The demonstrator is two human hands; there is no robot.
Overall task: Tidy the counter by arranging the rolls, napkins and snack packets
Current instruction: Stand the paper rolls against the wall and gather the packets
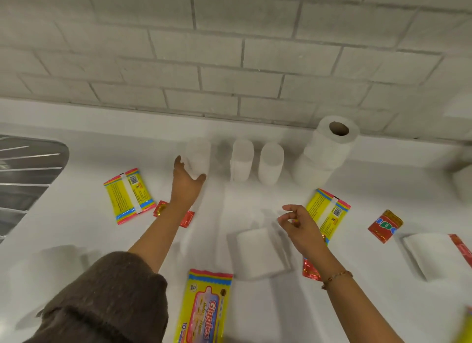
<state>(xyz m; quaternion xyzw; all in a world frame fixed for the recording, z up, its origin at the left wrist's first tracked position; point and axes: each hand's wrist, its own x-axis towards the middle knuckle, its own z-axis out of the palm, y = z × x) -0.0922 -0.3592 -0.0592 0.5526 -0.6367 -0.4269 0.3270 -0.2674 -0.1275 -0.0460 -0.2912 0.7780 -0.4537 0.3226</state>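
wall: whitish brick-pattern tiles, staggered rows with darker grout lines, pretty much fills the top half of the view
ledge: pale strip running along the foot of the wall, left to right
drainboard: shiny metal with ribbed grooves and a rounded corner, far left, cut off by the frame
grey shape: blurry thing at the far right edge, honestly can't tell what it is

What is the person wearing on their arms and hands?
The left arm has a fuzzy dark brown knitted sleeve pushed up near the elbow, with the forearm bare. The left hand and right hand wear no gloves, and no rings show. The right arm has no sleeve in view, only a thin beaded bracelet at the wrist.
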